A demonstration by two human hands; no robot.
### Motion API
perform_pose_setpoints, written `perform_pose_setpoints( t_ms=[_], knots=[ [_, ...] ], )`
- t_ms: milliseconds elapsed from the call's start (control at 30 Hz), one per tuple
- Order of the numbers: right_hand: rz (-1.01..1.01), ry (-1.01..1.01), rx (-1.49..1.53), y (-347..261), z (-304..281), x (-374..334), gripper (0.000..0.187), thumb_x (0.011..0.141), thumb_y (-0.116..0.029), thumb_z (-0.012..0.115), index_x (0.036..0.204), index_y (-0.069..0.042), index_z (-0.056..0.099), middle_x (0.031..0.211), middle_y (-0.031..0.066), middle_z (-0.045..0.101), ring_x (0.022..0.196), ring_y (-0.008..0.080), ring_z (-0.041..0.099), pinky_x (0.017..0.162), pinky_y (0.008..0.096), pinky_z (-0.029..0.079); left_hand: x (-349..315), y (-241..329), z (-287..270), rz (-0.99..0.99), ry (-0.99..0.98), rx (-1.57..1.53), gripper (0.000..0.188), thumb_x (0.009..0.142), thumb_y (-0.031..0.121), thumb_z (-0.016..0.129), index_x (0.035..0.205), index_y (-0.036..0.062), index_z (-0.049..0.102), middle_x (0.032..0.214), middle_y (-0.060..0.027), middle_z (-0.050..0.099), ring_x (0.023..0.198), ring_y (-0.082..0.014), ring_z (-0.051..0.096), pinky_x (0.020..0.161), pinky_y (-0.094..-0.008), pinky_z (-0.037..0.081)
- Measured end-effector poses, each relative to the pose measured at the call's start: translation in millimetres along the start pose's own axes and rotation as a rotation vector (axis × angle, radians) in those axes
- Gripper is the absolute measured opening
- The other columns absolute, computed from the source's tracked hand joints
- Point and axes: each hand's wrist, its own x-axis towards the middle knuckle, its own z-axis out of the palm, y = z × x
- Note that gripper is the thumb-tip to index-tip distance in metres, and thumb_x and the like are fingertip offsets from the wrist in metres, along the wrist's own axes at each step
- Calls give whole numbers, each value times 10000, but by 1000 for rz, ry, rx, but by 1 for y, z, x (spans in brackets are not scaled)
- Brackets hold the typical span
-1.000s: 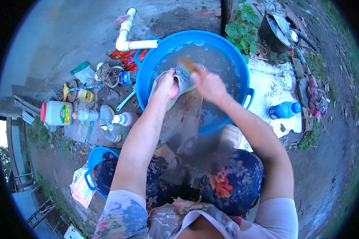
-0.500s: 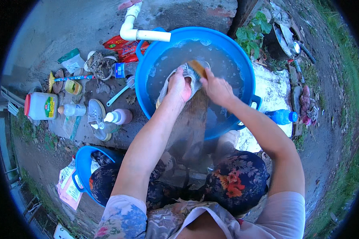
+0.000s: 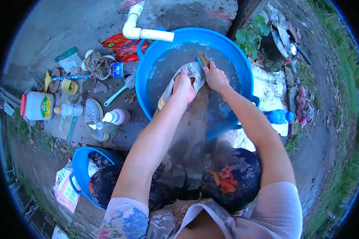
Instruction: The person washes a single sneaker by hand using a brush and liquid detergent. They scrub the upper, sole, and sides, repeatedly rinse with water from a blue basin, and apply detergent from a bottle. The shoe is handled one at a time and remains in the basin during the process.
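A light grey shoe (image 3: 196,71) is tilted over the big blue tub (image 3: 249,75), which holds murky, sudsy water. My left hand (image 3: 183,84) grips the shoe by its opening, fingers partly inside or behind it. My right hand (image 3: 217,78) is closed round a wooden scrubbing brush (image 3: 203,59) with blue bristles, held at the shoe's upper right edge. Beneath the shoe a wooden board (image 3: 199,113) slopes into the tub from my side. Another grey shoe (image 3: 93,115) lies on the slab left of the tub, beside a pump bottle (image 3: 117,116).
A white pipe (image 3: 155,35) juts over the tub's far left rim. Left lie a light blue long-handled brush (image 3: 117,93), a red packet (image 3: 121,46) and a lidded plastic jar (image 3: 38,105). A blue bottle (image 3: 279,116) rests at right. A smaller blue bucket (image 3: 81,167) stands by my left knee.
The brush has shifted right along the shoe and now points more upright. My left hand still holds the shoe, whose opening is turned slightly differently.
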Motion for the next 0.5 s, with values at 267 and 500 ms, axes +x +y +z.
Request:
perform_pose_setpoints(
  t_ms=[267,500],
  knots=[
    [-142,-179,-18,-33,-31,-87,480,930,-380,419,1289,-64,379,946,289,619,891,450,610,785,525,480,-7,17,-9,-43,22,-195,325,994,229,351,1175,-21,455,1118,-145,550,1059,-265,534,967,-387,426],
    [96,-47,-6,4,-7,12,539,934,-408,401,1328,-46,348,1018,250,625,940,424,611,839,518,462,-9,1,8,-12,-6,-63,302,983,216,391,1179,0,471,1134,-137,552,1020,-246,550,927,-376,448]
  ],
)
